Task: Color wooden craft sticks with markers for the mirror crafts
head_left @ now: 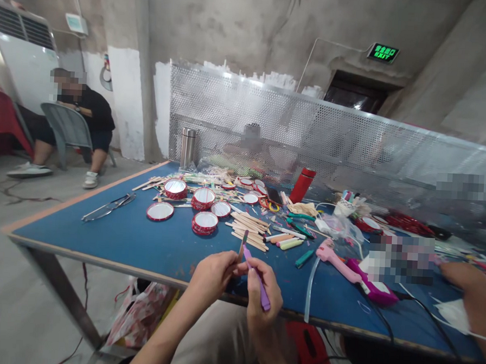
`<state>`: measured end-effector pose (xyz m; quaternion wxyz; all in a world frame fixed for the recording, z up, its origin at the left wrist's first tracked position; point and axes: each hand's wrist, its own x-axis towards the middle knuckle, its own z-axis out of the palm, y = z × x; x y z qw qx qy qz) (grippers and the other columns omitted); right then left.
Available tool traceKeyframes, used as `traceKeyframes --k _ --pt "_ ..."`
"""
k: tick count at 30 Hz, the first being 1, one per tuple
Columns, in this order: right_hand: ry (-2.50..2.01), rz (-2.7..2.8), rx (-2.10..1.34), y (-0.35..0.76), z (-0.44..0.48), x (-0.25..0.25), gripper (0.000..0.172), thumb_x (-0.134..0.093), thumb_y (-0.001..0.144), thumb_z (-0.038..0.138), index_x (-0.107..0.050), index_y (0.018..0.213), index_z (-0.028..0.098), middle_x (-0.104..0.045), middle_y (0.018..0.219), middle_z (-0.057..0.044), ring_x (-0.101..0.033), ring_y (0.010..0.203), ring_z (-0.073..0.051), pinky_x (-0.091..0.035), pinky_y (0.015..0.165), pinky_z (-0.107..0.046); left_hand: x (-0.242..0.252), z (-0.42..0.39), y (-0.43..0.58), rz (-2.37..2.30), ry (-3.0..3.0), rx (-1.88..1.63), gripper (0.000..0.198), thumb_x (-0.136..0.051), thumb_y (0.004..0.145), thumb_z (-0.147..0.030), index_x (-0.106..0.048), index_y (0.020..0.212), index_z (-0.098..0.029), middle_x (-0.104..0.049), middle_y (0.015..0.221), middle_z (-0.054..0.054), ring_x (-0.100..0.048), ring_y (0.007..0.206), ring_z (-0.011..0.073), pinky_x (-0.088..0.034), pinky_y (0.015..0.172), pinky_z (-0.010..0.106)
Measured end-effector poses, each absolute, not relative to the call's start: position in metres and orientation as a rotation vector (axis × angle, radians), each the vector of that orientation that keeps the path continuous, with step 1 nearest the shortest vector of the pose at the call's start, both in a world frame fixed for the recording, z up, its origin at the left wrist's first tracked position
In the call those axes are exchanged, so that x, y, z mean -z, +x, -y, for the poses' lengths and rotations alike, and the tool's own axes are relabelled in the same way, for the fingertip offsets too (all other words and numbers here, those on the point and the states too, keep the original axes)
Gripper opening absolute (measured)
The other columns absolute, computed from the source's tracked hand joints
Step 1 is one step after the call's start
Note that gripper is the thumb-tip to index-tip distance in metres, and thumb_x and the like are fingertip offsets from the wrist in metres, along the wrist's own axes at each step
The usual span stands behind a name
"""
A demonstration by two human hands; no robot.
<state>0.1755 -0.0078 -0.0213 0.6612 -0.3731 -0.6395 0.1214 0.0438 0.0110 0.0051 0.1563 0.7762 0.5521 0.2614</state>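
We hold a slim, flat wooden craft stick with a dark tip (241, 252) in our left hand (224, 265), thumb and fingers pinched narrow near its lower end, just above the near edge of the blue-topped table (117, 243). Our right hand (267, 286) has its fingers curled closed around a purple marker pen (265, 299), whose upper end slants left to the stick's side; whether the nib touches the wood we cannot tell. Just beyond our hands lies a loose pile of plain pale wooden sticks (249, 226), and to its right we see a few white, orange and yellow-green markers (285, 239) side by side. A teal plastic-bodied tool (304, 258) lies near them, and farther right a pink glue gun (340, 263) rests against a magenta box (378, 289). Left of the pile we have stacks of round, silver-faced discs with red rims (205, 222), and at the far left lies a pair of eyeglasses (108, 207). A red cylindrical flask (302, 185) and a brushed steel flask (188, 148) stand along the far side, before a perforated metal screen (230, 105). At the right edge, a co-worker's forearm (475, 303) reaches over the table.
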Motion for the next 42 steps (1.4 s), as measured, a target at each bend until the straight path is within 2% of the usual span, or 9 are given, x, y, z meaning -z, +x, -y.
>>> traceKeyframes --k 6,16,26,36,42 --pt "-0.891 1.36 -0.322 0.1742 0.0085 0.0254 0.018 -0.049 0.091 0.023 -0.064 0.101 0.019 -0.072 0.083 -0.002 -0.068 0.074 -0.015 -0.053 0.07 -0.025 -0.0045 -0.0123 0.0446 -1.599 2.23 -0.738 0.017 -0.043 0.09 -0.016 -0.055 0.078 -0.02 -0.068 0.08 0.001 -0.061 0.075 0.0157 -0.036 0.064 0.023" --pt "-0.82 1.448 -0.298 0.1753 0.0077 0.0223 0.018 -0.048 0.091 0.019 -0.062 0.102 0.02 -0.071 0.083 -0.001 -0.067 0.073 -0.014 -0.053 0.071 -0.024 -0.003 -0.0129 0.0438 -1.595 2.22 -0.722 0.016 -0.045 0.088 -0.013 -0.058 0.086 -0.022 -0.07 0.088 0.001 -0.063 0.083 0.0157 -0.038 0.068 0.021" --pt "-0.844 1.379 -0.325 0.175 0.0087 0.0264 0.018 -0.048 0.091 0.02 -0.063 0.101 0.02 -0.071 0.084 -0.001 -0.067 0.073 -0.013 -0.053 0.071 -0.023 0.0006 -0.0131 0.0435 -1.579 2.244 -0.758 0.018 -0.043 0.091 -0.017 -0.054 0.077 -0.02 -0.067 0.079 0.001 -0.061 0.073 0.0155 -0.035 0.063 0.023" --pt "-0.821 1.441 -0.289 0.1759 0.0084 0.0219 0.018 -0.047 0.092 0.019 -0.063 0.1 0.023 -0.069 0.084 0.001 -0.066 0.074 -0.012 -0.052 0.071 -0.021 0.004 -0.0146 0.0433 -1.55 2.224 -0.787 0.017 -0.042 0.091 -0.021 -0.055 0.08 -0.02 -0.068 0.081 0.002 -0.062 0.076 0.0166 -0.037 0.065 0.023" --pt "-0.839 1.4 -0.329 0.1757 0.0094 0.0251 0.017 -0.048 0.092 0.02 -0.062 0.102 0.022 -0.07 0.086 0.0 -0.066 0.075 -0.012 -0.052 0.073 -0.022 -0.0007 -0.013 0.0443 -1.579 2.216 -0.776 0.019 -0.041 0.09 -0.021 -0.05 0.074 -0.021 -0.066 0.077 0.002 -0.061 0.073 0.0163 -0.035 0.063 0.023"
